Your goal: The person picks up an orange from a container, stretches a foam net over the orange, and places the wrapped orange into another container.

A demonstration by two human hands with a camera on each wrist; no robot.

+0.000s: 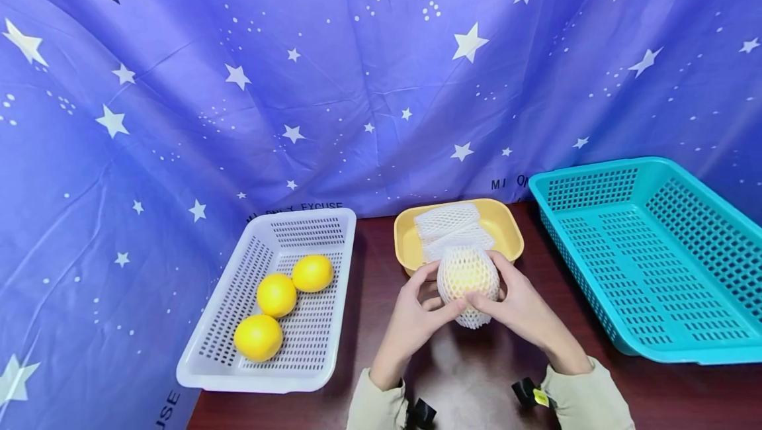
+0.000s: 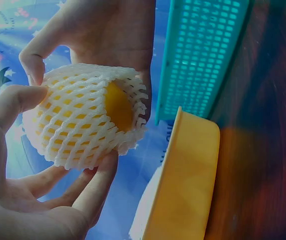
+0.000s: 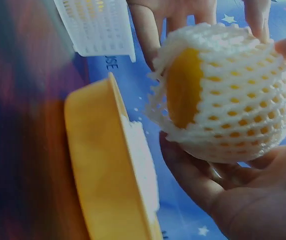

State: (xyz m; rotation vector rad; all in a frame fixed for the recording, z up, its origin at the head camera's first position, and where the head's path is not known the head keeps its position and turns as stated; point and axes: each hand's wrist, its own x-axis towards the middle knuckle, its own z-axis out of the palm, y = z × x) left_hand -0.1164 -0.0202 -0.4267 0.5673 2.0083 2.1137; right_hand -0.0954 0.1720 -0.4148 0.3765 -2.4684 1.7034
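Over the dark red counter point(image 1: 372, 284), just on the near side of a yellow tray point(image 1: 505, 221), both hands are holding a net-wrapped orange point(image 1: 469, 278). Left hand point(image 1: 412, 314): thumb is pressing the near face, fingers are curving round the other side, parted by about the fruit's width. Right hand point(image 1: 524, 307): mirroring this grip, its thumb is resting just beside the left thumb; fingers are supporting the opposite flank. White foam net point(image 2: 77, 120) is covering most of the fruit; its frilled end is gaping, exposing a bare patch of peel point(image 2: 117, 107). Spare foam nets point(image 1: 449, 223) are lying inside the tray. To the left, three unwrapped oranges point(image 1: 276, 295) are sitting in a row in a white basket point(image 1: 256, 382); to the right, a teal basket point(image 1: 631, 264) is standing.
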